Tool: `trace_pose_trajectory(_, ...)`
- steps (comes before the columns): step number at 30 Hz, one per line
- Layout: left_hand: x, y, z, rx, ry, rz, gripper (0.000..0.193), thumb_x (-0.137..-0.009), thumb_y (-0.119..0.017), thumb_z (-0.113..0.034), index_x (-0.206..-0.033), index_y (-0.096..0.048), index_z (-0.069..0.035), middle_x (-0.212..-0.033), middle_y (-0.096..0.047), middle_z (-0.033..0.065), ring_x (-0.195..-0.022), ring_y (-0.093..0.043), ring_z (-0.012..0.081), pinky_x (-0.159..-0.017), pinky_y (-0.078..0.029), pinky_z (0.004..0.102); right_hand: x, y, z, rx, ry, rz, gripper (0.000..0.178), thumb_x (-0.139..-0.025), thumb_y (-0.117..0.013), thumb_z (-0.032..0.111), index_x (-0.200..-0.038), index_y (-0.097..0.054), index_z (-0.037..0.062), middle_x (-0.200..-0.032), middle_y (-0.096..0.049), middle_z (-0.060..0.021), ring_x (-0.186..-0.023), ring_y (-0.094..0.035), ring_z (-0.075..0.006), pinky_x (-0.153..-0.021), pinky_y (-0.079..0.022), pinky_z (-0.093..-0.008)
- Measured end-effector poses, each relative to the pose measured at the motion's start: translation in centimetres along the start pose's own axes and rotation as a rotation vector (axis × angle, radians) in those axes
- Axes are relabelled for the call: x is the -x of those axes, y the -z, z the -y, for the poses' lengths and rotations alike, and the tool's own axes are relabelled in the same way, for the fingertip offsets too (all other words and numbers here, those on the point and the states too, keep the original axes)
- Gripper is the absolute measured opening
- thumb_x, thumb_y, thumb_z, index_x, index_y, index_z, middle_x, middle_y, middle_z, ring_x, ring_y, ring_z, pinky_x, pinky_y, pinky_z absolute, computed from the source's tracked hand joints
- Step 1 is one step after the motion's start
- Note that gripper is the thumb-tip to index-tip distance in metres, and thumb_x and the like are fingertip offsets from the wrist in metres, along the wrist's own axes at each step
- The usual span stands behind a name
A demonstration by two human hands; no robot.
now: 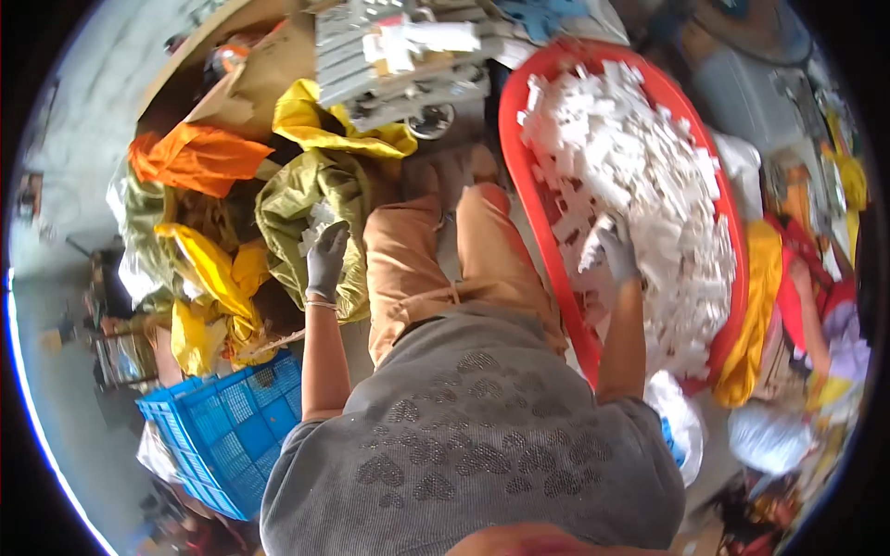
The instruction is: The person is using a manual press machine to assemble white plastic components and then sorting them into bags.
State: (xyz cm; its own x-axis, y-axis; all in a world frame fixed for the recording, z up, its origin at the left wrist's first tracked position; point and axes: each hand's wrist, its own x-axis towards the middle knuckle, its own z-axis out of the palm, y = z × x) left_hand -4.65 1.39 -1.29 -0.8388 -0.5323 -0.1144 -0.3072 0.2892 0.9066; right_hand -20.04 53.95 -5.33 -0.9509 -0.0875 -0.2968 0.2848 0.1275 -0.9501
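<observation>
My left hand (325, 262), in a grey glove, is over the mouth of an olive-green sack (278, 199). Its fingers are curled against small white plastic pieces (317, 225); some of these may lie in the sack below. My right hand (617, 250), also gloved in grey, reaches into a long red tub (549, 264). The tub holds a heap of white plastic pieces (640, 176). White pieces (591, 252) show at the closed fingers of my right hand, near the tub's left wall.
Ahead stands a grey metal machine (399, 65) with white parts on top. Left are a cardboard box (264, 88), an orange sack (199, 159), yellow sacks (218, 269) and a blue crate (232, 431). Yellow cloth (749, 315) and another person's arm (808, 310) are right of the tub.
</observation>
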Motion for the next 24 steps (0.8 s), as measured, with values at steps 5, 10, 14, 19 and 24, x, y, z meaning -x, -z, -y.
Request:
trace_pose_trajectory(5,-1.2,0.1,-9.4,-0.17,-0.266,-0.099,0.024,-0.089,-0.058,-0.017,-0.107,-0.064,-0.002,-0.096,-0.068,0.0082,-0.085,-0.064,0.0134,-0.077,-0.049,0.0261,0.5,4.4,-3.8,0.586,-0.035,0.002,0.061,-0.075,-0.062,0.01,-0.131,-0.038,0.0072,-0.12,-0.053,-0.0146,-0.105,-0.053,-0.023,-0.083,-0.045,-0.0323)
trace_pose_trajectory(10,-4.2,0.5,-17.4,-0.226,-0.609,-0.193,0.022,-0.086,-0.058,-0.012,-0.104,-0.064,-0.002,-0.094,-0.068,0.0126,-0.086,-0.066,0.02,-0.075,-0.049,0.0289,2.1,5.2,-0.9,0.951,-0.112,0.165,0.053,-0.071,-0.066,0.014,-0.119,-0.046,0.008,-0.12,-0.054,-0.017,-0.107,-0.055,-0.0307,-0.087,-0.045,-0.0367)
trace_pose_trajectory(14,-6.4,-0.3,-24.1,-0.296,-0.801,-0.219,0.021,-0.083,-0.06,-0.011,-0.102,-0.065,-0.003,-0.096,-0.066,0.0131,-0.087,-0.065,0.0258,-0.077,-0.049,0.0299,3.4,5.5,-0.3,1.241,-0.056,0.413,0.042,-0.071,-0.066,0.01,-0.112,-0.056,0.0105,-0.12,-0.052,-0.0145,-0.107,-0.055,-0.0349,-0.092,-0.044,-0.0401)
trace_pose_trajectory(19,-11.6,-3.0,-26.6,-0.412,-0.87,-0.021,0.037,-0.08,-0.065,-0.021,-0.113,-0.059,-0.006,-0.101,-0.064,0.0146,-0.094,-0.062,0.0303,-0.081,-0.048,0.0356,3.2,5.5,3.4,0.758,0.056,0.147,0.042,-0.075,-0.064,0.006,-0.115,-0.054,0.002,-0.113,-0.056,-0.0157,-0.101,-0.057,-0.027,-0.088,-0.046,-0.0349)
trace_pose_trajectory(24,-14.1,-4.1,-27.9,-0.386,-0.853,0.127,0.035,-0.077,-0.068,-0.026,-0.108,-0.061,-0.011,-0.089,-0.066,0.0147,-0.084,-0.063,0.0326,-0.076,-0.05,0.0366,1.7,1.4,10.5,-0.135,0.185,-0.044,0.028,-0.091,-0.054,0.011,-0.118,-0.053,0.0052,-0.107,-0.055,-0.0032,-0.094,-0.053,-0.0104,-0.075,-0.046,-0.0257)
